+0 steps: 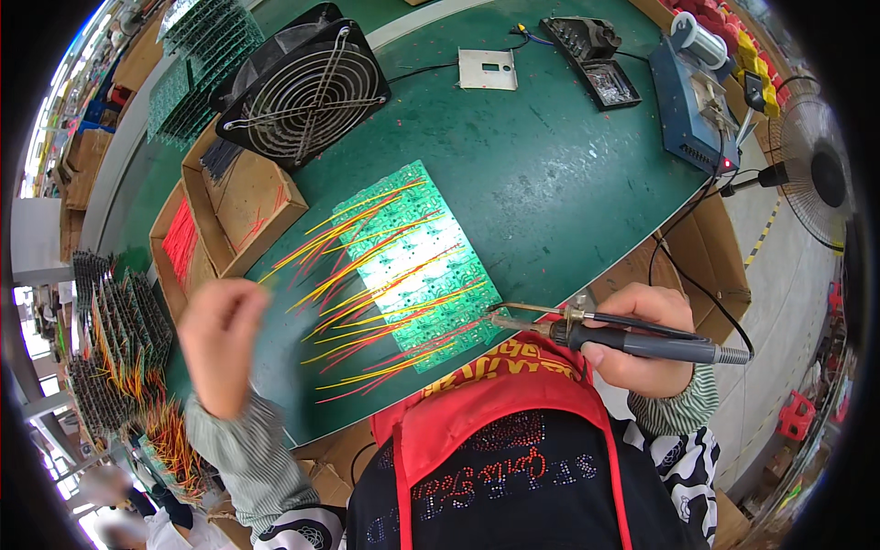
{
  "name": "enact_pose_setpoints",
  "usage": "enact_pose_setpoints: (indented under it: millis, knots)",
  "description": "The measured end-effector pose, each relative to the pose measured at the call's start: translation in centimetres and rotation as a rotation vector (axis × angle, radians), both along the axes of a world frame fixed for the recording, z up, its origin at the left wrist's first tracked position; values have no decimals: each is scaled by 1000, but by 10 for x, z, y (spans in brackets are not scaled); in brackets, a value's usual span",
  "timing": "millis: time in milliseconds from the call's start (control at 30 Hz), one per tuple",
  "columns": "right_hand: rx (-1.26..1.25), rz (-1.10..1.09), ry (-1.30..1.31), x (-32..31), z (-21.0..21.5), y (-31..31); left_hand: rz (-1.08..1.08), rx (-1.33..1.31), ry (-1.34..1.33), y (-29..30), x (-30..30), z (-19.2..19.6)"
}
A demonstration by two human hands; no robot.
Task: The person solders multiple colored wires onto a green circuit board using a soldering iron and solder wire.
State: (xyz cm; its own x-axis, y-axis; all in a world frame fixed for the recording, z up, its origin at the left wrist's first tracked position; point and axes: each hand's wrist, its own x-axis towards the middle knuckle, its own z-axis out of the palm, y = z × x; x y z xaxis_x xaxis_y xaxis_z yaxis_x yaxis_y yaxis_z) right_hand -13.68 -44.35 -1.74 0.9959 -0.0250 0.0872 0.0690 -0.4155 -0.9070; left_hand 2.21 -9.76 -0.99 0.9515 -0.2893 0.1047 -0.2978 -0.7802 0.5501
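Note:
A green circuit board panel [417,261] lies on the green table, with many yellow and red wires [353,275] fanning off its left side. My right hand [646,339] grips a soldering iron [605,335] by its black handle. The iron's tip points left, at the board's near right corner. My left hand [220,344] is raised over the table's near left edge, blurred, fingers curled; I cannot see anything in it. It hovers just left of the wire ends.
A black square fan [307,87] leans at the back left. Open cardboard boxes [243,206] hold red wires and black parts. A blue soldering station [692,96] and a desk fan [816,174] stand at the right. Racks of wired boards [119,344] fill the left.

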Motion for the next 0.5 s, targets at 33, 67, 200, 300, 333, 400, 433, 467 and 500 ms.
enact_pose_setpoints:
  millis: [33, 67, 200, 300, 333, 400, 433, 467, 500]
  knots:
    - [9, 17, 21, -2, 2, 0, -142, -6, 34, -21, -18, 0]
    - [5, 12, 24, -3, 3, -1, -354, 48, -20, -42, -30, 3]
    - [1, 27, 5, -6, 3, 1, -562, -58, 154, -84, -62, -18]
    - [3, 14, -4, -9, -3, 0, -552, -88, 232, -99, -66, -31]
    - [7, 17, -18, -9, -5, 0, -518, -90, 280, -101, -67, -32]
    - [27, 10, -14, -9, -8, 0, -517, -82, 304, -103, -66, -34]
    - [45, 7, -10, -9, -9, 0, -513, -77, 325, -104, -66, -34]
    - [48, 4, -9, -8, -9, 0, -515, -74, 327, -104, -66, -33]
    - [46, 8, -16, -7, -9, -1, -513, -64, 340, -103, -66, -32]
